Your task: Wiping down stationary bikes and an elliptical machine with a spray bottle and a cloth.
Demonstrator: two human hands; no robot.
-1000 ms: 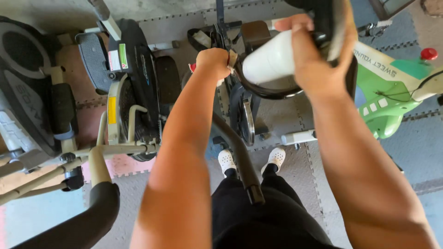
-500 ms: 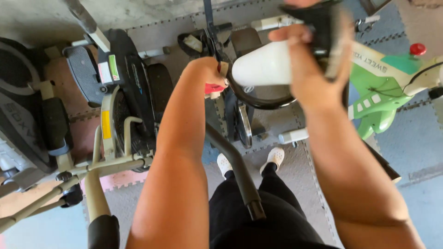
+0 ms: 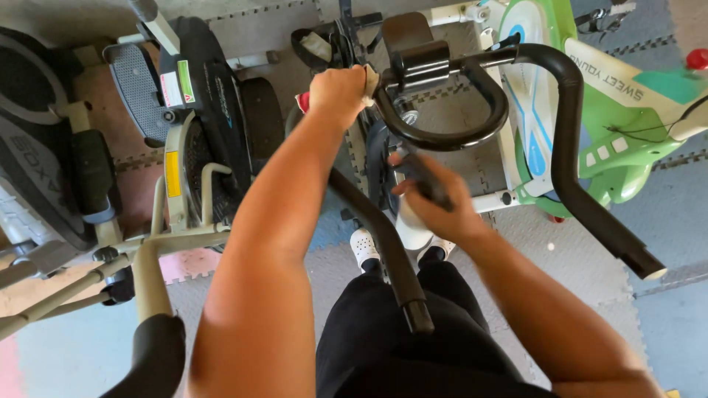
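Hands sit at different heights now. A second ago the right hand (image 3: 436,208) held the bottle (image 3: 413,230) high, level with the handlebar (image 3: 472,136) and tipped toward it. It has since dropped toward the person's lap, below the bar's loop. Its grip is clamped around the bottle's dark top, and only the white body shows under the palm, just above the shoes (image 3: 364,246). The nozzle is hidden, so I cannot tell which way it points.

The left hand (image 3: 338,94) has stayed where it was, at the left end of the handlebar beside the stem. Its grip is closed on a cloth (image 3: 370,77), of which a pale corner shows between the fingers and the bar. The cloth touches the bar where the loop meets the black bracket (image 3: 420,60) at the middle.

Judging from this, the bottle's part looks over for the moment and the work has passed to the cloth hand. The bottle is well apart from the bar, while the cloth is pressed against it. Most of the loop and the long right arm of the bar lie bare and within reach of the cloth.

A green bike (image 3: 627,110) stands near the right edge of the floor (image 3: 664,221), and an elliptical (image 3: 210,103) stands toward the left edge. Neither touches the hands.
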